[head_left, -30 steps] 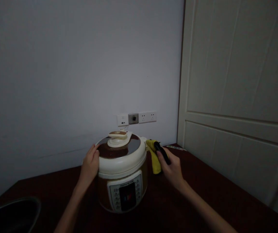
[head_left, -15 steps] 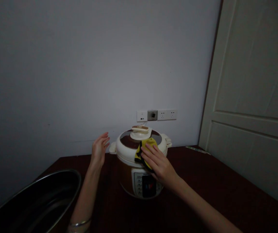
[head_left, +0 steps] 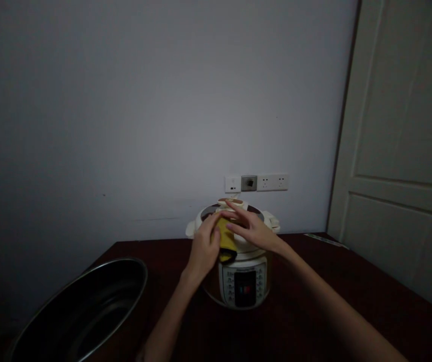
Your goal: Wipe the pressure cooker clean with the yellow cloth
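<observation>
1. Your left hand [head_left: 202,249] gripped the yellow cloth [head_left: 228,242] against or just before the cooker [head_left: 245,286].
2. Your right hand [head_left: 251,231] had fingers spread; cloth contact unclear.
3. Cooker stood lidded. Cloth work looked unfinished; remainder couldn't be told.

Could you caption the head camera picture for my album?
Left hand holding a yellow cloth before a white-and-brown cooker, open right hand close by, dark basin at frame left.

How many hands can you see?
2. The left hand holds the yellow cloth against or near the cooker; the right hand is just right of it, fingers spread.
</observation>
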Action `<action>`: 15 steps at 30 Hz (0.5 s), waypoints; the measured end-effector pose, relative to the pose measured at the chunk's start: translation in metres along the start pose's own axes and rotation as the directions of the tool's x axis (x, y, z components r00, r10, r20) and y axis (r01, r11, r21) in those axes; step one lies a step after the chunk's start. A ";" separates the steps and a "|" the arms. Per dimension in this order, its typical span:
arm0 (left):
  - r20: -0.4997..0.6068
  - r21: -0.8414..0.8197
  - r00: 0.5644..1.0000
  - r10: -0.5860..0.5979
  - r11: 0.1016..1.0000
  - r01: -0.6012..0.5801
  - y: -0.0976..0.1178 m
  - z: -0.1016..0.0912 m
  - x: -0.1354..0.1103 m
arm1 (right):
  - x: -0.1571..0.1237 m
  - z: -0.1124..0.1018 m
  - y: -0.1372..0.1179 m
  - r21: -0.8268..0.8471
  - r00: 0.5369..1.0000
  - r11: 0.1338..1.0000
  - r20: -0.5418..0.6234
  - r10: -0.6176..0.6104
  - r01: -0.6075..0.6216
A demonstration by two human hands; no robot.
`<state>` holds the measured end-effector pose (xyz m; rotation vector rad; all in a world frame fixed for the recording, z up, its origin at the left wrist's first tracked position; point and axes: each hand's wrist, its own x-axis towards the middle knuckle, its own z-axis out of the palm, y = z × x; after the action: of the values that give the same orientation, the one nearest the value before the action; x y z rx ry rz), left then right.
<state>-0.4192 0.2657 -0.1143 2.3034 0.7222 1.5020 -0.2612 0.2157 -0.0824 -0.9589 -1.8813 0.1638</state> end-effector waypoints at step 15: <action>0.231 0.401 0.958 -0.168 0.914 0.063 -0.015 0.003 0.044 | -0.069 -0.051 0.096 -0.687 0.933 0.716 -0.328 -0.150 -0.126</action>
<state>-0.4059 0.3023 -0.0898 2.6207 1.1444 1.0430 -0.1533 0.2199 -0.1518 -1.3676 -1.5945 -0.7616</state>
